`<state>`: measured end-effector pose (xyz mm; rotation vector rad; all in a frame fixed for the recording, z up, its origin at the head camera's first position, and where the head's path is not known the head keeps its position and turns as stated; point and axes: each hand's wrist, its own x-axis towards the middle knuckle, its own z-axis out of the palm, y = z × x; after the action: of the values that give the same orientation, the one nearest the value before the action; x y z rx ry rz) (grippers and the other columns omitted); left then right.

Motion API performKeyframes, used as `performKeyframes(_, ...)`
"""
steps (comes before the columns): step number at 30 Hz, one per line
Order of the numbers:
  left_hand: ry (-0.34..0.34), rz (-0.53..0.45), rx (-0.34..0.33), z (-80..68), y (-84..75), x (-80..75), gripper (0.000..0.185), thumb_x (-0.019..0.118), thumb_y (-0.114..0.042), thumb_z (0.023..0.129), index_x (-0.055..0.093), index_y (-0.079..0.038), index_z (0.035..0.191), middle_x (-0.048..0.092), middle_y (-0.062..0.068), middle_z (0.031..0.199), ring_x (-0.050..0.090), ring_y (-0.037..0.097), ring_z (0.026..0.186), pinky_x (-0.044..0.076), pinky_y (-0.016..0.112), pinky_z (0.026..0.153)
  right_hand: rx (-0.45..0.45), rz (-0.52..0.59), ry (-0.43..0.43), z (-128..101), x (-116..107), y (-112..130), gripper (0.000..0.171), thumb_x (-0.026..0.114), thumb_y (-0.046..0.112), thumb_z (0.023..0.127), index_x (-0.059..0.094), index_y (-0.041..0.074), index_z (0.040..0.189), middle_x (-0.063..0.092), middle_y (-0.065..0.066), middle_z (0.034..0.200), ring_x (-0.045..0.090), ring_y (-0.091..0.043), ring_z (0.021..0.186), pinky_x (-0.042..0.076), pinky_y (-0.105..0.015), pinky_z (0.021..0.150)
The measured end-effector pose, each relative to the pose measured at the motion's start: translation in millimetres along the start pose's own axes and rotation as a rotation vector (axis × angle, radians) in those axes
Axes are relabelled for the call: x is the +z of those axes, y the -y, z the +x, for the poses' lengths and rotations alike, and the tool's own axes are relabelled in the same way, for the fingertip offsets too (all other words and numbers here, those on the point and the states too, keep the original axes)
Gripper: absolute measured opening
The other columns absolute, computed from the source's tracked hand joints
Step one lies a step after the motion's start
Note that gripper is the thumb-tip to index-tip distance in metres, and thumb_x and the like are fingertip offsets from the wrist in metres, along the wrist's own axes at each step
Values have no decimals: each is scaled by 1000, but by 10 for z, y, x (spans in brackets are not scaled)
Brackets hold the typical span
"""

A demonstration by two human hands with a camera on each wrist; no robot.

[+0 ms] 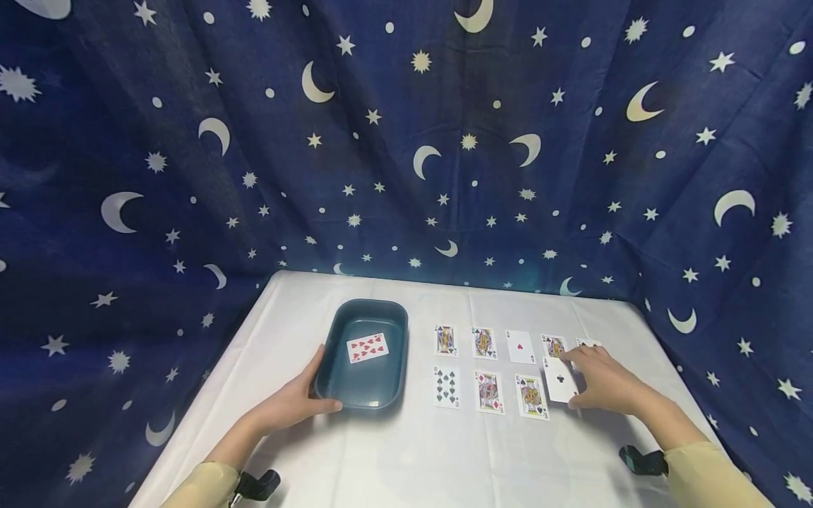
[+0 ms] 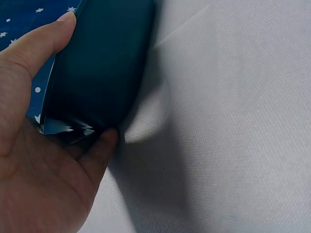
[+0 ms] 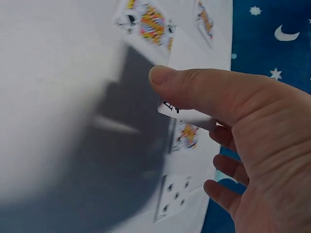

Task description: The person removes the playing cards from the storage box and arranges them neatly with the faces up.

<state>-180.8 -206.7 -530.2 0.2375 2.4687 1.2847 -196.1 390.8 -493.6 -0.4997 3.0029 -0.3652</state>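
My left hand [image 1: 295, 395] grips the near left corner of a dark teal tray [image 1: 406, 353], with the thumb on its rim in the left wrist view. A red heart playing card [image 1: 368, 348] lies face up inside the tray. At the right end of the card rows, my right hand [image 1: 606, 381] pinches an ace of clubs [image 1: 559, 388] between thumb and fingers. This card overlaps a face card [image 1: 554, 344] behind it. Another card with black pips [image 3: 173, 196] lies farther right, partly hidden by the hand in the head view.
Two rows of face-up cards lie between tray and right hand. The back row includes an ace of hearts [image 1: 521, 347]; the front row has a black pip card [image 1: 447, 388] and two face cards [image 1: 490, 393]. A starry blue cloth [image 1: 381, 176] hangs behind the white table [image 1: 419, 466].
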Motion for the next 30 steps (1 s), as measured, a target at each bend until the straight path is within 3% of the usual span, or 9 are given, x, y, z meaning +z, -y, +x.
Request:
performKeyframes(13,2,-15,-1,6,12,0,125,86,-42,82,-5,-21,166,-1,10,172,6,35,155,17,60,122,89,5,80,-199,234,-150,90,97,36,57,63,-2,130,59,-25,130,48,-49,122,40,-69,104)
performKeyframes(30,8,-38,-1,3,11,1,124,86,-40,83,-5,-21,166,0,10,172,6,35,155,18,60,122,142,39,119,-220,267,-188,91,97,35,58,62,-1,133,53,-30,136,46,-51,125,39,-72,103)
